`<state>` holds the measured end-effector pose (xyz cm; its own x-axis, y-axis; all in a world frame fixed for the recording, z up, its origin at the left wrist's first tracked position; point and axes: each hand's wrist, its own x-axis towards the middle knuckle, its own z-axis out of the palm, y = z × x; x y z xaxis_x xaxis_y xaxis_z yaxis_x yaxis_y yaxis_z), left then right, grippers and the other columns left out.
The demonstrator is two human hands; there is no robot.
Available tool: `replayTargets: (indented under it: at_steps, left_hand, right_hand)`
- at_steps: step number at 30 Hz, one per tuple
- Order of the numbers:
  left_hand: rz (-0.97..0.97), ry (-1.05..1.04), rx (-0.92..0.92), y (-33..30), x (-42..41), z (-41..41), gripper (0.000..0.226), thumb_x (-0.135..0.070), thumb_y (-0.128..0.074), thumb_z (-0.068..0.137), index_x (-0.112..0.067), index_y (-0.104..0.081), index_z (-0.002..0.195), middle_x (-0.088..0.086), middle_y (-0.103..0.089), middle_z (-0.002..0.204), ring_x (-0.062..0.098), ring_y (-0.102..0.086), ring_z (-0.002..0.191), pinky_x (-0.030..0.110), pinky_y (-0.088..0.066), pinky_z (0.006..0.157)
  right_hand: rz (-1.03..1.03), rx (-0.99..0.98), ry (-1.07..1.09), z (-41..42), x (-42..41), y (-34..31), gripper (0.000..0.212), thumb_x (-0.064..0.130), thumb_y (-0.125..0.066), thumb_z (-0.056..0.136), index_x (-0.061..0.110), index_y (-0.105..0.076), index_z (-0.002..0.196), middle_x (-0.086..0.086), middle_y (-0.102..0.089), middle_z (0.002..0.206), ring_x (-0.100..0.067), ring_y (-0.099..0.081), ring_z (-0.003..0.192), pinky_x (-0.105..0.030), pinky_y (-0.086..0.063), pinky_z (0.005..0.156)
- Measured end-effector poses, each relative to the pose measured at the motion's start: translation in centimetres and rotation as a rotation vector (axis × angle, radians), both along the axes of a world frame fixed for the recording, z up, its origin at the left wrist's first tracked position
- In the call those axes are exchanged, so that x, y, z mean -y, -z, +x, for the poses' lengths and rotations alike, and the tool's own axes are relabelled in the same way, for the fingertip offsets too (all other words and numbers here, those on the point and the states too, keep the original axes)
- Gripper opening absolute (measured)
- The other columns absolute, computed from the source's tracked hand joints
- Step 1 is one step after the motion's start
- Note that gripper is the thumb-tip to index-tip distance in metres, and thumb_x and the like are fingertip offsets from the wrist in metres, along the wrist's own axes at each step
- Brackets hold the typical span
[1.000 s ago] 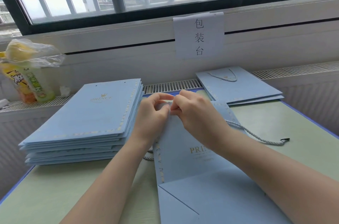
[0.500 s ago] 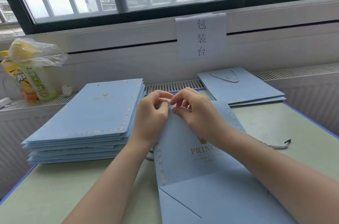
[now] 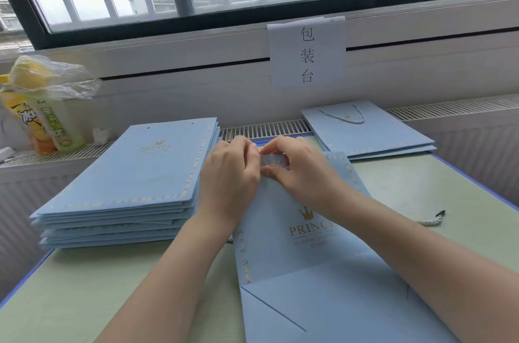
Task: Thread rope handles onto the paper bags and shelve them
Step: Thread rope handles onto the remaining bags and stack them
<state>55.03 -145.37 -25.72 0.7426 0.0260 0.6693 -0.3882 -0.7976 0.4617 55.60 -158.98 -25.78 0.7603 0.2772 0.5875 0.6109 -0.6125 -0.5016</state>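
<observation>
A flat light-blue paper bag (image 3: 303, 244) with a gold crown and "PRINCE" print lies on the table in front of me. My left hand (image 3: 230, 177) and my right hand (image 3: 300, 171) meet at its far top edge, fingers curled and pinching the edge there. A short stretch of twisted rope shows between my right fingers. The loose end of a white rope handle (image 3: 431, 219) with a dark tip trails on the table to the right of my right forearm. A tall stack of flat blue bags (image 3: 134, 174) sits at the left.
Finished bags with a rope handle (image 3: 368, 132) lie at the back right, partly on the radiator grille. A drink bottle and a plastic-wrapped item (image 3: 45, 107) stand on the ledge at the far left. A paper sign (image 3: 307, 53) hangs under the window. The green table (image 3: 84, 295) has a blue edge.
The loose rope on the right has been drawn in toward the bag, so less of it shows. Both hands stay at the bag's top edge, fingers shifting slightly.
</observation>
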Motion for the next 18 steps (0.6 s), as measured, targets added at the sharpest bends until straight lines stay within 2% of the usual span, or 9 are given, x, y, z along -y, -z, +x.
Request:
replayTargets:
  at_steps: [3, 5, 8, 12, 14, 16, 18]
  left_hand:
    - [-0.007, -0.038, -0.102, -0.3, -0.1, 0.2, 0.043, -0.024, -0.036, 0.099, -0.02, -0.03, 0.057, 0.003, -0.041, 0.063, 0.024, -0.038, 0.072, 0.033, -0.022, 0.061]
    - [-0.054, 0.018, -0.115, -0.4, 0.0, 0.1, 0.048, -0.023, -0.037, 0.1, -0.021, -0.026, 0.053, -0.003, -0.033, 0.054, 0.021, -0.034, 0.065, 0.033, -0.02, 0.059]
    - [-0.122, 0.085, -0.086, -0.3, 0.0, 0.1, 0.051, -0.019, -0.042, 0.098, -0.019, -0.028, 0.05, -0.007, -0.028, 0.047, 0.013, -0.03, 0.052, 0.034, -0.02, 0.053]
    - [-0.188, 0.144, -0.09, -0.4, -0.4, 0.3, 0.045, -0.029, -0.044, 0.089, -0.017, -0.031, 0.047, -0.004, -0.026, 0.039, 0.012, -0.029, 0.046, 0.025, -0.018, 0.047]
    - [-0.246, 0.195, -0.131, -0.5, -0.6, 0.4, 0.051, -0.019, -0.05, 0.091, -0.018, -0.028, 0.045, -0.005, -0.023, 0.038, 0.011, -0.025, 0.043, 0.022, -0.018, 0.044]
    - [-0.278, 0.231, -0.178, -0.7, -0.9, 0.4, 0.053, -0.013, -0.053, 0.09, -0.019, -0.029, 0.043, -0.008, -0.022, 0.041, 0.01, -0.022, 0.042, 0.02, -0.018, 0.043]
    - [-0.289, 0.253, -0.23, -0.8, -1.2, 0.4, 0.051, -0.014, -0.053, 0.089, -0.015, -0.036, 0.042, 0.0, -0.03, 0.046, 0.013, -0.026, 0.045, 0.023, -0.024, 0.045]
  right_hand:
    - [-0.034, 0.014, 0.01, 0.0, -0.2, 0.3, 0.025, 0.02, -0.068, 0.086, 0.012, -0.061, 0.108, 0.0, -0.063, 0.102, -0.016, -0.045, 0.093, -0.021, -0.031, 0.075]
    - [-0.047, 0.048, 0.007, 0.0, -0.2, 0.4, 0.026, 0.022, -0.069, 0.085, 0.011, -0.062, 0.107, -0.001, -0.064, 0.102, -0.017, -0.046, 0.093, -0.022, -0.032, 0.076]
    - [-0.032, 0.086, -0.026, 0.0, -0.4, 0.4, 0.027, 0.027, -0.071, 0.083, 0.011, -0.063, 0.104, 0.0, -0.065, 0.098, -0.018, -0.05, 0.092, -0.021, -0.036, 0.076]
    - [-0.017, 0.086, -0.048, -0.3, -0.6, 0.4, 0.028, 0.029, -0.07, 0.083, 0.012, -0.062, 0.104, 0.004, -0.064, 0.096, -0.014, -0.046, 0.087, -0.015, -0.036, 0.073]
    - [-0.019, 0.069, -0.055, -0.3, -0.6, 0.4, 0.028, 0.029, -0.07, 0.084, 0.012, -0.062, 0.105, 0.005, -0.063, 0.096, -0.012, -0.045, 0.087, -0.015, -0.035, 0.073]
    - [-0.03, 0.05, -0.065, -0.4, -0.6, 0.4, 0.027, 0.029, -0.067, 0.086, 0.013, -0.061, 0.106, 0.01, -0.058, 0.094, -0.007, -0.043, 0.083, -0.012, -0.033, 0.072]
    - [-0.059, 0.044, -0.075, -0.5, -0.7, 0.3, 0.025, 0.03, -0.064, 0.088, 0.013, -0.061, 0.107, 0.014, -0.052, 0.091, 0.002, -0.041, 0.076, -0.008, -0.03, 0.07]
